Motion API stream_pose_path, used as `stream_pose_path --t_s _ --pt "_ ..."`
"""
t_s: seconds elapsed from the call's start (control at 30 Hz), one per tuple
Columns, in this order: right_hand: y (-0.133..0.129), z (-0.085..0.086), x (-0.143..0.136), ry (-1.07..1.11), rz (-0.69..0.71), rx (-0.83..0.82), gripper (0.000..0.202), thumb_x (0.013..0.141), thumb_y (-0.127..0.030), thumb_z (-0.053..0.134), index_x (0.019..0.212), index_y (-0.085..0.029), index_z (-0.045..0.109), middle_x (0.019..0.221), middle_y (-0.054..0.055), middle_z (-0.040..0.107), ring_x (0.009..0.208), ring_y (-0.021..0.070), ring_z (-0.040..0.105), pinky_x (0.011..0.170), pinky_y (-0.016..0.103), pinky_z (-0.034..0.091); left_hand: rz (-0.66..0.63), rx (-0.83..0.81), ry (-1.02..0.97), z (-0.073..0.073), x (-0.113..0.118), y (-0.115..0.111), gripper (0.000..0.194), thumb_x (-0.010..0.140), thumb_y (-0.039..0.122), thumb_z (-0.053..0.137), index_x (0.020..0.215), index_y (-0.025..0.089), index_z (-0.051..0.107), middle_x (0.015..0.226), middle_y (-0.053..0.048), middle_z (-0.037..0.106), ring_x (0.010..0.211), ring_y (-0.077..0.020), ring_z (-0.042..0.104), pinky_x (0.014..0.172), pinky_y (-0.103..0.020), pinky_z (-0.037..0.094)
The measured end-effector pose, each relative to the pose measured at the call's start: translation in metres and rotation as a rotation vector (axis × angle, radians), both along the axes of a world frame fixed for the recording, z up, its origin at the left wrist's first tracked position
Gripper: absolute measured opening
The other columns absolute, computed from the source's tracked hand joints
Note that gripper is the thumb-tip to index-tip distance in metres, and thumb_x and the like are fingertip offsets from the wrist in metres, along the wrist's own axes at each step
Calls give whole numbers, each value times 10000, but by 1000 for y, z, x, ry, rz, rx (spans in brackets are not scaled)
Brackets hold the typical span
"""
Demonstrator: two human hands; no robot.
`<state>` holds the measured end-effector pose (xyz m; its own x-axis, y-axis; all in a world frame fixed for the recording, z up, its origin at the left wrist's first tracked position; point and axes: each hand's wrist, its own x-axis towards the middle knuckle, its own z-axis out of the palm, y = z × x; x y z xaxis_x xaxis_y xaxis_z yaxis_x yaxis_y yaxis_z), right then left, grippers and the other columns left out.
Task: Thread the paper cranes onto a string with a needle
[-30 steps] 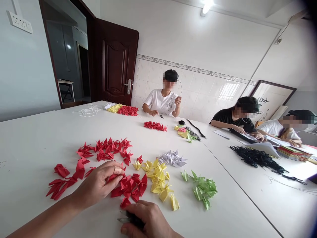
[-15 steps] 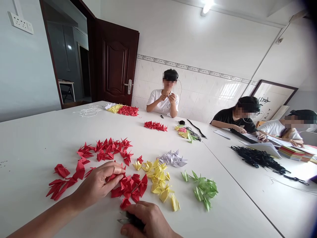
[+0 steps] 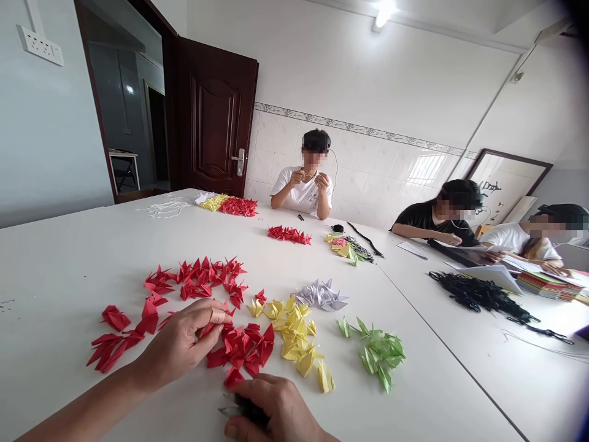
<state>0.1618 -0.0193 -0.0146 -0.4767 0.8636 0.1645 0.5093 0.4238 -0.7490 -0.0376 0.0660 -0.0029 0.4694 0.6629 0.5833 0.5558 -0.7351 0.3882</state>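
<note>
Several red folded paper cranes [image 3: 243, 348] lie in a loose heap on the white table. My left hand [image 3: 191, 331] rests over the heap's left side, thumb and fingers pinched on a red paper crane, mostly hidden by the fingers. Closer to me, my right hand [image 3: 283, 408] is closed around thread snips [image 3: 246, 410] with dark handles; their two metal tips point left, slightly apart. One red crane sits just beyond the snips. Right of the heap are yellow cranes [image 3: 294, 331], then green cranes [image 3: 381, 356], with pale lilac cranes [image 3: 322, 294] behind.
More red cranes [image 3: 202, 273] spread behind my left hand. Across the table sit a person [image 3: 301, 190] in white and two others at the right. Black cords [image 3: 478, 294], booklets [image 3: 545, 284] and white strings [image 3: 165, 207] lie farther off. A seam crosses the table at right.
My hands, the snips and the cranes look unmoved. The person opposite has drawn their hands apart, and the person in black has shifted a hand over the papers.
</note>
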Motion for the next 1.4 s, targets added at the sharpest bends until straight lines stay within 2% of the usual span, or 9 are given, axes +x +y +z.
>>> stream_pose_path --t_s 0.17,0.47,0.87,1.4 --pt "0 1 1 -34 -2 5 133 710 -210 643 843 -207 640 685 -28 513 592 106 427 522 178 334 -4 -6 5 -1 -2 1 177 836 227 464 881 200 633 991 -50 653 916 -161 623 747 -202 512" --pt "1 -3 0 -56 2 40 159 724 -223 630 881 -206 644 704 -18 553 594 111 453 526 178 357 8 -23 -18 -3 -2 2 166 828 261 489 878 221 642 1024 -46 656 949 -165 629 802 -211 512" --pt "0 -6 1 -64 -5 49 170 736 -247 626 899 -205 644 745 -1 577 619 121 472 554 189 371 -15 -24 -26 1 -1 0 176 838 255 468 864 211 636 1008 -55 663 935 -165 636 792 -220 518" --pt "1 -4 1 -81 7 58 147 737 -242 626 878 -203 643 722 -9 567 608 117 465 539 183 369 -11 -52 -27 -3 -2 2 156 825 230 471 839 221 626 1028 -47 654 966 -165 621 782 -223 519"
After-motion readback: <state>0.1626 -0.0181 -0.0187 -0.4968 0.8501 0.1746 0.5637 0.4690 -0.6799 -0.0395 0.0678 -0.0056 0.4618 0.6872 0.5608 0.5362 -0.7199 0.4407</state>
